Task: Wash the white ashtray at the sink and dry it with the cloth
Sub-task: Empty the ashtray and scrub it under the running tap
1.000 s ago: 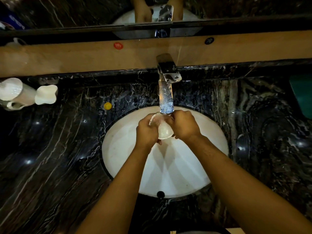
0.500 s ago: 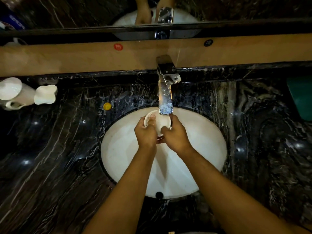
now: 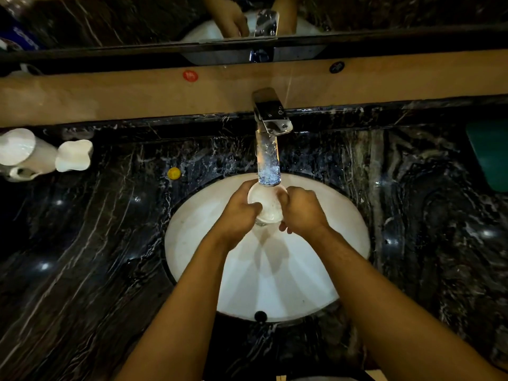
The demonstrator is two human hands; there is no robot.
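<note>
White ceramic pieces [image 3: 41, 154] and a yellow blob [image 3: 174, 172] sit left on the black marble counter [image 3: 82, 257].

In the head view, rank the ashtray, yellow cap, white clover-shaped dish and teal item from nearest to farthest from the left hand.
1. Ashtray: held by the left hand, under the tap.
2. Yellow cap: on the counter, up-left of the basin.
3. White clover-shaped dish: far left.
4. Teal item: far right edge.

The desk [image 3: 82, 257] is polished black marble with white veins, glossy enough to throw back small lights. The sink [image 3: 198, 243] is smooth white ceramic. The tap [image 3: 270, 119] is mirror-bright chrome. The ashtray [image 3: 265, 204] looks like glazed white ceramic, wet and shiny. Along the desk's far edge runs a matt tan ledge [image 3: 110, 97].
</note>
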